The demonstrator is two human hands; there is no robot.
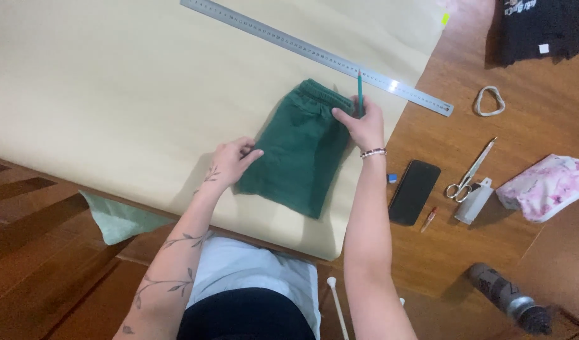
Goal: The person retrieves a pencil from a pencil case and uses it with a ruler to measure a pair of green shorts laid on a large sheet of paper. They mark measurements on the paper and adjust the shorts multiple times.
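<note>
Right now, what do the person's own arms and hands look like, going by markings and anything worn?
Both arms are bare, with no sleeves showing. The left hand has a small leafy tattoo near the wrist, and a vine of leaves is tattooed along that forearm. The right hand has no markings visible; its wrist wears a thin beaded bracelet. No gloves; no rings can be made out.

Shorts (301,148) dark green, on tan paper (113,94). Pencil (359,88) teal. Ruler (315,53) silver. Phone (415,191) black. Pouch (544,186) pink-white floral, at wooden table's (541,126) right edge. Left forearm (176,264): leafy vine tattoo.
</note>
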